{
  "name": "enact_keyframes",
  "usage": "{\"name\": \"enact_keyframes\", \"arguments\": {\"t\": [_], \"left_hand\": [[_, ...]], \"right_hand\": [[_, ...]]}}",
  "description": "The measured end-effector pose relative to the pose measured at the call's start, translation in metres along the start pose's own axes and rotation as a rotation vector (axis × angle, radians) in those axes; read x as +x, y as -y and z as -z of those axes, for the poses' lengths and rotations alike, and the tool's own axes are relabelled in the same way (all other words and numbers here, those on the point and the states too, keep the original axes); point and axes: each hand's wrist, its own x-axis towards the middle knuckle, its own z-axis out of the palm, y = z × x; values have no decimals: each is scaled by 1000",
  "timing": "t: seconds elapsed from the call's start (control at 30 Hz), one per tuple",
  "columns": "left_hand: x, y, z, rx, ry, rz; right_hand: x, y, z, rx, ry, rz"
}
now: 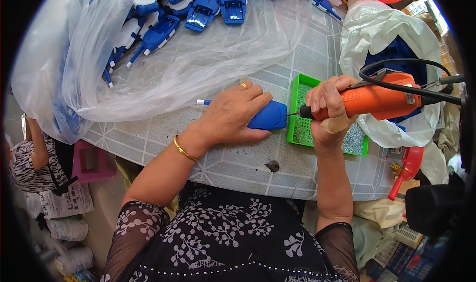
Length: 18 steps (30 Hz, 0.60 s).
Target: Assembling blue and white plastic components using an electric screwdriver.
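My left hand (237,114) is wrapped over a blue plastic housing (270,115) with a white-tipped stem, pressing it onto the grey table. In my right hand (329,106) is an orange electric screwdriver (374,96), held level with its bit pointing left. The bit's tip meets the right end of the blue housing; whether a screw sits there is too small to tell. Beneath the screwdriver and my right hand lies a green tray (296,91) of small silvery screws, partly covered by them.
A clear plastic bag (198,73) with several blue and white units (161,34) covers the back left. A white sack (362,39) of blue parts stands at the right, beside a red scoop (410,165). A black cable (411,61) hangs behind the screwdriver. Another person (34,163) is at far left.
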Motion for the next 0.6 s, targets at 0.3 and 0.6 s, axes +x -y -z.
{"name": "enact_keyframes", "arguments": {"t": [0.3,0.6], "left_hand": [[5,4,3,4,5,-11],[2,-15,7,39,-5,3]], "right_hand": [[10,-4,-6,-125,78,-50],[4,26,18,-45,-73,113]]}}
